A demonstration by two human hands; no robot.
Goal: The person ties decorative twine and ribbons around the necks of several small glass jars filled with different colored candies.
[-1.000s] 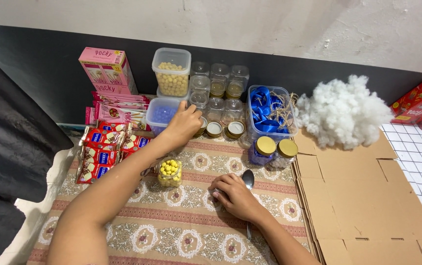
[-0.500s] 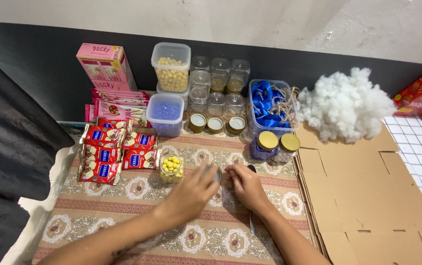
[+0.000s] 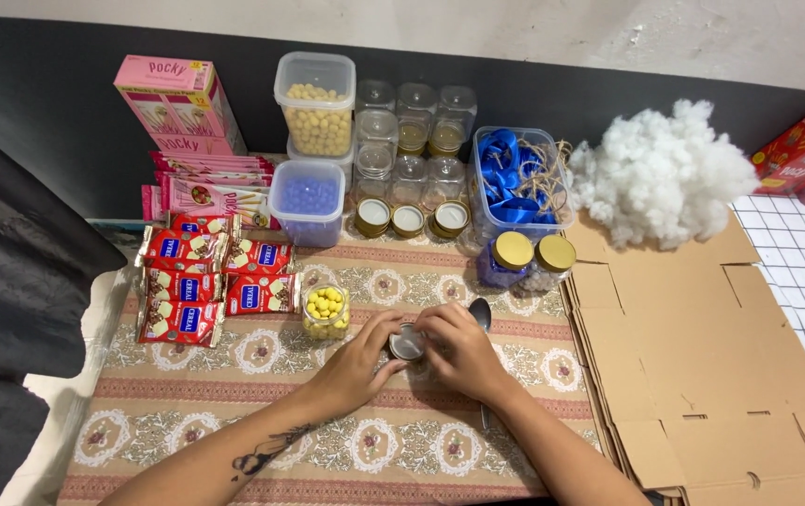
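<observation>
Head view: left hand (image 3: 357, 361) and right hand (image 3: 463, 349) both closed around small metal-lidded jar (image 3: 408, 342).

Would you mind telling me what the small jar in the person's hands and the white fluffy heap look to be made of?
The small jar, held between the left hand and right hand, appears clear glass or plastic with a shiny metal-looking lid; the hands cover most of it. The white fluffy heap looks like soft matte fibre stuffing, going by its wispy, clumped edges.
</observation>
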